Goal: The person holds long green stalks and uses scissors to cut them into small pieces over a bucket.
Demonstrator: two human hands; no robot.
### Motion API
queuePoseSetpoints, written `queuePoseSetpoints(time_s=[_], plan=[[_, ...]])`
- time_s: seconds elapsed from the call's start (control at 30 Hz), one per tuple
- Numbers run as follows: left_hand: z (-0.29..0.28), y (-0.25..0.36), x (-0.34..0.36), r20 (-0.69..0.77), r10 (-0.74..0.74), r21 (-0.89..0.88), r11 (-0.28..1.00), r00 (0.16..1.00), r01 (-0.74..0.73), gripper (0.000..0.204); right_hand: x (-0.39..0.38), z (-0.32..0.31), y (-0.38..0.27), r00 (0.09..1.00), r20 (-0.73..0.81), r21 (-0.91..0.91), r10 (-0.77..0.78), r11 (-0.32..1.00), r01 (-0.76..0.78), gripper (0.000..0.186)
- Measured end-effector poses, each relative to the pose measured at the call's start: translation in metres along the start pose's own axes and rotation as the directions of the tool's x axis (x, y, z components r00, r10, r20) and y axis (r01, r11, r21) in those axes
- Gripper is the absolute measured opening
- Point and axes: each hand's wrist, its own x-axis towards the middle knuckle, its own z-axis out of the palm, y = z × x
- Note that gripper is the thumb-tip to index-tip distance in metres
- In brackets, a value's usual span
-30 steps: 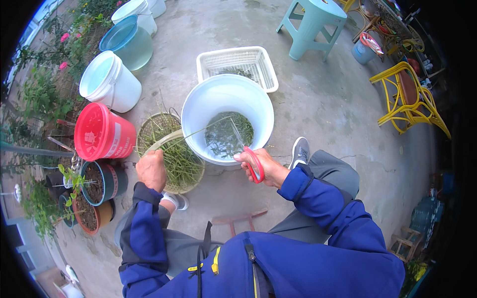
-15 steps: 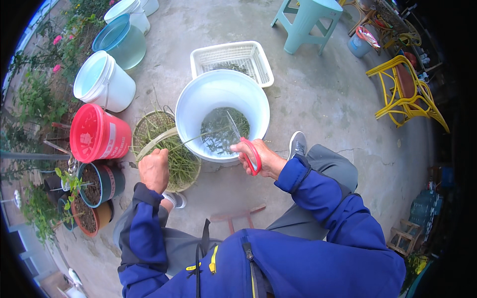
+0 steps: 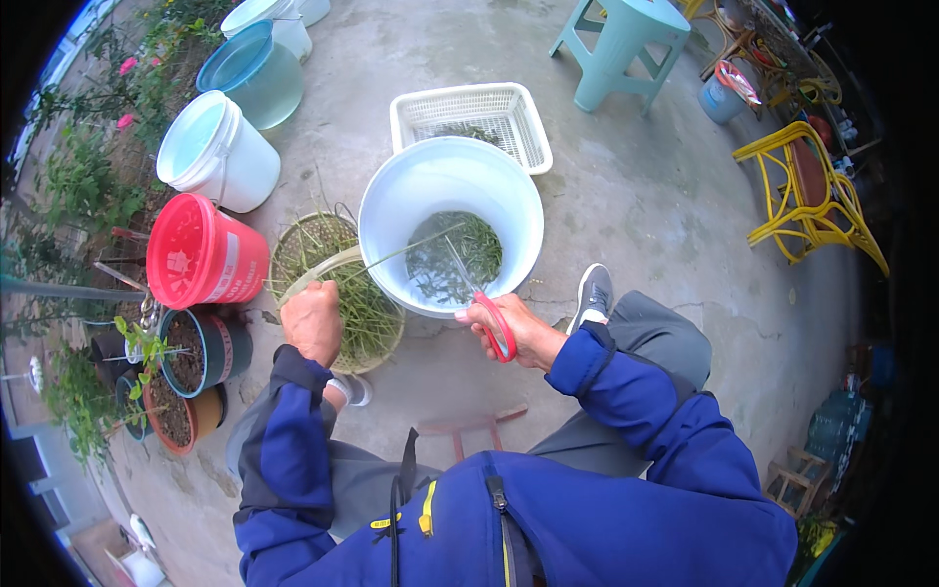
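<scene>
My left hand (image 3: 311, 321) is closed over a woven basket (image 3: 396, 342) heaped with long green grass stems (image 3: 362, 318). From it a thin green stem stretches across the rim of a big white bucket (image 3: 377, 210). A pale curved band (image 3: 328, 266) runs from this hand toward the bucket; I cannot tell whether it is a basket handle or stems. At the bucket's near right rim, my right hand (image 3: 523, 331) grips scissors (image 3: 502, 333) with red handles, their metal blades pointing up over the opening. Short cut green pieces (image 3: 455, 264) lie inside the bucket.
Behind the bucket sits a white plastic basket (image 3: 543, 147) holding some greenery. Along the left stand a red bucket (image 3: 230, 259), a white bucket (image 3: 249, 166), a blue-rimmed tub (image 3: 279, 88) and plant pots (image 3: 220, 352). A pale green stool (image 3: 626, 44) and yellow chair (image 3: 807, 191) are to the right.
The view has shifted slightly, moving the surroundings a little rightward in it. The stem from my left hand now slants more steeply upward. Both hands keep their hold, and the scissors stay over the bucket.
</scene>
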Motion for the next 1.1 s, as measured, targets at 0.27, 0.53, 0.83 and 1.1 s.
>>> queuePoseSetpoints(time_s=[0.27,0.53,0.83,1.1], plan=[[-0.002,0.016,-0.002,0.071,0.083,-0.026,0.996,0.994,-0.081,0.006,0.008,-0.003,-0.003,0.997,-0.043,-0.032,-0.056,0.998,0.055,0.032],[-0.003,0.015,0.003,0.068,0.042,0.017,0.999,0.997,-0.044,0.005,-0.002,-0.001,0.003,0.999,-0.016,-0.043,-0.042,0.998,0.042,0.031],[0.003,0.018,-0.001,0.047,0.142,-0.075,0.988,0.989,-0.138,0.003,0.005,-0.005,-0.006,0.996,-0.079,0.043,-0.048,0.998,0.051,0.033],[0.005,0.019,0.003,0.081,0.106,-0.032,0.994,0.991,-0.104,0.005,0.006,-0.005,-0.006,0.997,-0.067,0.01,-0.035,0.999,0.036,0.035]])
